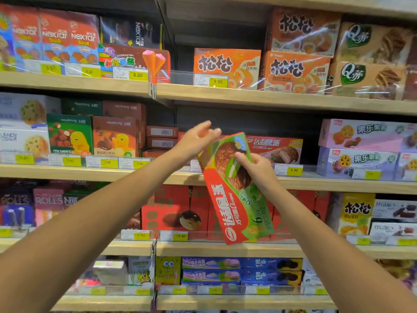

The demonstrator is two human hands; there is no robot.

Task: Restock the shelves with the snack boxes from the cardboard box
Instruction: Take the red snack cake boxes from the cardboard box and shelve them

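Observation:
A red and green snack box [234,195] with a chocolate pie picture hangs tilted, nearly on end, in front of the middle shelf [338,185]. My right hand [255,167] grips its upper right edge, thumb across the front. My left hand [198,137] is at the box's top left corner with its fingers extended; whether it touches the box is unclear. Behind, a red box of the same brand [274,149] lies on the middle shelf. The cardboard box is out of view.
Wooden shelves run across in several tiers, packed with snack boxes and yellow price tags. A dark gap [237,123] opens above the red boxes on the middle shelf. Purple boxes [365,147] stand at the right, green and brown chick boxes [90,136] at the left.

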